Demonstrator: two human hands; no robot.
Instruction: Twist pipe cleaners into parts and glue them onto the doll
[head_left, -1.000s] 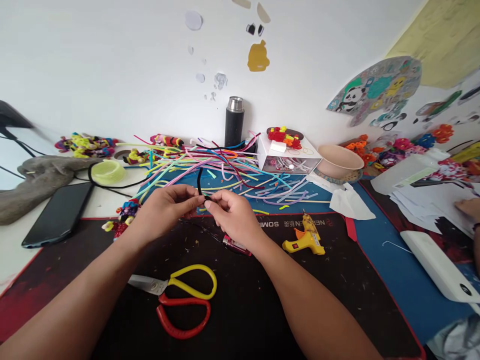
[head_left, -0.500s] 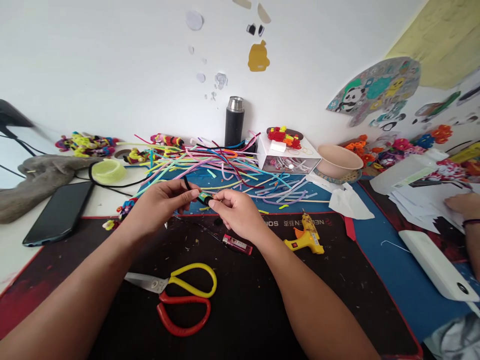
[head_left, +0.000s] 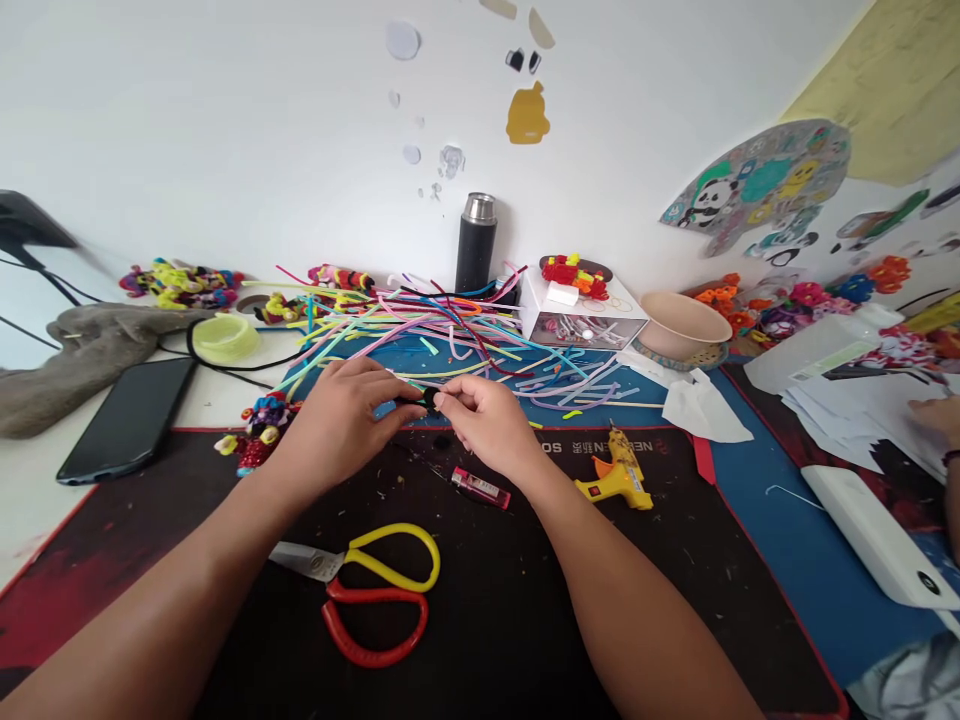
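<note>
My left hand (head_left: 341, 415) and my right hand (head_left: 487, 425) meet above the far edge of a black desk mat (head_left: 480, 620). Both pinch a small black pipe cleaner piece (head_left: 424, 400) between their fingertips; it is coiled tight and mostly hidden by the fingers. Just beyond lies a heap of coloured pipe cleaners (head_left: 420, 330). A red lighter (head_left: 481, 487) lies under my right hand. Scissors with yellow and red handles (head_left: 367, 590) rest nearer to me.
A yellow glue gun (head_left: 616, 470) lies right of my hands. A dark phone (head_left: 127, 420) is at the left, a black flask (head_left: 475, 245) and a clear box (head_left: 581, 320) at the back. Another person's hand (head_left: 937, 415) rests on papers at the far right.
The long black strand that stood up between my hands has been wound down into a small coil. Both hands have closed in toward each other.
</note>
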